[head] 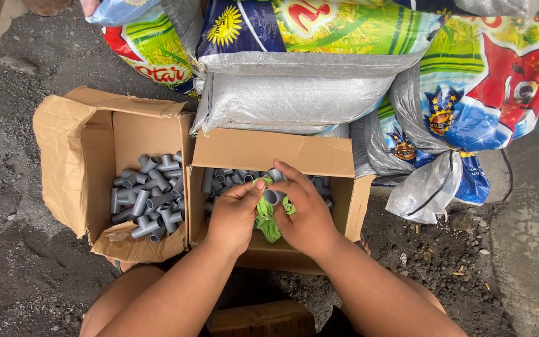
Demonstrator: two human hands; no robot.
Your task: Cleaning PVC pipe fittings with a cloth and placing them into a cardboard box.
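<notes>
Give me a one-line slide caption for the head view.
Two hands, left and right, hold a grey pipe fitting and green cloth over a cardboard box of fittings.

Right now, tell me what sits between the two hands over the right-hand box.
In the head view, a green cloth and a grey pipe fitting sit between the left hand and right hand.

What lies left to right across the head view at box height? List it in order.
Open cardboard box of loose grey pipe fittings → left hand → green cloth with a grey fitting → right hand → clear plastic bag.
</notes>
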